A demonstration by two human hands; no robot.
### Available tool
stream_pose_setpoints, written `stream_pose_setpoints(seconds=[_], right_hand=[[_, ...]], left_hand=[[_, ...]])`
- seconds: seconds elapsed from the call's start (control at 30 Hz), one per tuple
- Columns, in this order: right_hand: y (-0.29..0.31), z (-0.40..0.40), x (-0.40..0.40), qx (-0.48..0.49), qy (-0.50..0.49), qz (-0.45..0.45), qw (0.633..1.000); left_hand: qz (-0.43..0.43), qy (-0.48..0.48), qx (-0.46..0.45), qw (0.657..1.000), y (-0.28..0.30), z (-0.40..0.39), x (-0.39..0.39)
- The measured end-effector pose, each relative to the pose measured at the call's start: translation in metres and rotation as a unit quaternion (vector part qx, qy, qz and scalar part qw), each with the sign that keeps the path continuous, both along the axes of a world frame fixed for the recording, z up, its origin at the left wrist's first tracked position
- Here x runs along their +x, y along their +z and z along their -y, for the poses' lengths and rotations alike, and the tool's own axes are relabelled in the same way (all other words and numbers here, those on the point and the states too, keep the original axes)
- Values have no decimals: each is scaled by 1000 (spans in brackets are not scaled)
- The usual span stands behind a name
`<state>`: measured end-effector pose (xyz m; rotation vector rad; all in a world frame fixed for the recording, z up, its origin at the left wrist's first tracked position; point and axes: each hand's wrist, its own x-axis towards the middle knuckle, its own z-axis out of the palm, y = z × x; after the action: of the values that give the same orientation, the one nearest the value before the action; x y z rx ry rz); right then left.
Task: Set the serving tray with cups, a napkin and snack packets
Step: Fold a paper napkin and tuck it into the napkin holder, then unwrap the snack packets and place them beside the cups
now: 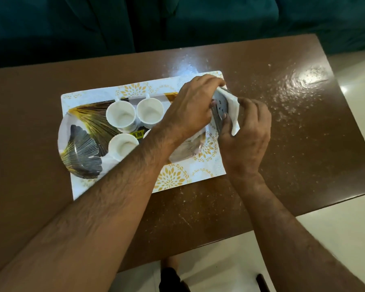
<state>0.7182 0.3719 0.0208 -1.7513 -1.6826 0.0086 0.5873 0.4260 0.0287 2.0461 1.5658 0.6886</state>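
An oval serving tray (82, 152) with a grey and gold leaf print lies on a patterned placemat (171, 180). Three white cups stand upright on it, at the back left (120, 114), back middle (150, 110) and front left (123, 144). My left forearm hides most of another cup (147, 133). Over the tray's right end, both hands hold a white napkin (233, 106) against a grey metallic piece (220, 104). My left hand (190, 108) grips them from the top and left. My right hand (244, 140) grips them from the right and below.
The placemat rests on a glossy brown table (282, 133) whose right and near edges drop to a pale floor (335, 228). A dark teal sofa (177, 22) runs along the far side. A yellow price sticker (137, 134) shows between the cups.
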Motion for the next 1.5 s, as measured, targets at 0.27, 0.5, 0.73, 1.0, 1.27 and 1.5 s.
stream_pose_setpoints(seconds=[0.27, 0.5, 0.73, 1.0, 1.27, 1.5], right_hand=[[10, 19, -82, -37, 115, 139, 983], [6, 56, -183, -97, 203, 198, 954], [19, 109, -316, -116, 297, 220, 922], [23, 162, -455, -126, 371, 215, 895], [11, 194, -574, -142, 427, 128, 884], [-4, 197, -659, -255, 376, -31, 890]], left_hand=[[-159, 66, 63, 983, 3, 66, -95], [-215, 159, 43, 963, 10, 148, -208], [-237, 244, -10, 940, 14, 232, -330], [-233, 323, -26, 917, 14, 310, -452], [-91, 439, -34, 893, -5, 348, -553], [133, 548, -66, 823, -21, 350, -605]])
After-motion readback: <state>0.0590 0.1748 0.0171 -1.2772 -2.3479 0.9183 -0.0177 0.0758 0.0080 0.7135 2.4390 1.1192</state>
